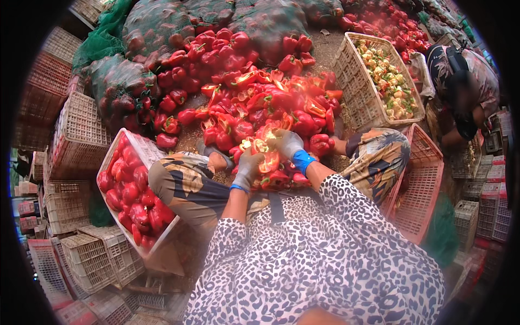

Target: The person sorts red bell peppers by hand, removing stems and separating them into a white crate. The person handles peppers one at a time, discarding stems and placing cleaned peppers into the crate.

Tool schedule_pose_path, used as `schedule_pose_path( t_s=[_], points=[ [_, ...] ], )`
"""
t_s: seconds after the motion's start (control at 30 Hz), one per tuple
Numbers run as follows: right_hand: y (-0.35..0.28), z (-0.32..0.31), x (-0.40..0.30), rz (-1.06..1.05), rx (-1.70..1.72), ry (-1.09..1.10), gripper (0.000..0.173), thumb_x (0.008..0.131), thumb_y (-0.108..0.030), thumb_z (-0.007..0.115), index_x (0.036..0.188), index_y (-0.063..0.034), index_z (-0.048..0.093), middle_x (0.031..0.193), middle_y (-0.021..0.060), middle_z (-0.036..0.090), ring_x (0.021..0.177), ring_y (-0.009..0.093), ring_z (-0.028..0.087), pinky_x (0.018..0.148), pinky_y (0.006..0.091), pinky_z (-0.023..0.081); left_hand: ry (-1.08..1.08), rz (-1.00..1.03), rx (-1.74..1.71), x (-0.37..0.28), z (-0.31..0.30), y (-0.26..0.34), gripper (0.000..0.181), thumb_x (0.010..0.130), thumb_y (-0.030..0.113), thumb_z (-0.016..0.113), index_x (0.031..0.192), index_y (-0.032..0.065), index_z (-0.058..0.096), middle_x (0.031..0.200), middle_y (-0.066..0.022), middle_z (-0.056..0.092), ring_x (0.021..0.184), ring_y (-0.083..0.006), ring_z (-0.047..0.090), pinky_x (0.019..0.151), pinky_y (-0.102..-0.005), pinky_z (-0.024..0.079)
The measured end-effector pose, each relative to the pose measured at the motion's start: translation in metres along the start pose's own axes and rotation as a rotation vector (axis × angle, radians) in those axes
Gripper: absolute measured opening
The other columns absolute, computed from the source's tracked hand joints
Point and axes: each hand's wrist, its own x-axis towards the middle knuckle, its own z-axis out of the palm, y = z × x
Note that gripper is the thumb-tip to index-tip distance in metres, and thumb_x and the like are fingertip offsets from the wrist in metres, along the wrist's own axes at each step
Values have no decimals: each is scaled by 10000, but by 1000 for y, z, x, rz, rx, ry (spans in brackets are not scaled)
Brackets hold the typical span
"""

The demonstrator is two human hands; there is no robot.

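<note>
Both my hands wear pale work gloves with blue cuffs and are held over a heap of red bell peppers (280,97), many of them split open. My left hand (248,164) grips the near left side of an opened red pepper (269,160) whose pale seed core shows. My right hand (287,144) is at the upper right of that pepper, its fingertips by the pale core; whether they hold a piece is unclear. A whole red pepper (321,144) lies just right of my right hand. Halved peppers lie close around both hands, between my knees.
A plastic crate of red peppers (136,195) stands at my left knee. Beyond my right knee a crate (357,91) holds pale pepper cores; a pink crate (418,199) is beside me. Green mesh sacks (156,32) of peppers lie ahead. Another person (467,81) bends at far right. Stacked crates line the left.
</note>
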Motion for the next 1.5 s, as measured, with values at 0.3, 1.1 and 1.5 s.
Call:
schedule_pose_path(
  t_s=[0.3,1.1,1.5],
  points=[
    [-3,-76,-2,92,1423,-438,269,951,-382,677,1057,-136,709,911,-5,718,574,75,540,508,236,424,-272,-17,-175,-34,23,59,514,817,61,613,1325,-9,578,1031,-30,638,834,-97,588,746,-258,496],
    [-15,-116,-63,-367,78,249,417,863,-425,726,1105,-93,657,884,135,694,817,293,710,710,387,542,-182,204,-23,-60,47,72,546,839,51,529,1382,16,483,1187,-73,600,1056,-178,610,929,-321,531],
    [89,-349,-46,-173,-173,1323,380,908,-408,724,1153,-127,651,908,98,714,788,248,715,662,403,563,-248,595,392,-62,-3,58,360,900,43,587,1259,27,579,1164,-66,631,1059,-188,608,944,-338,505]
  ],
)
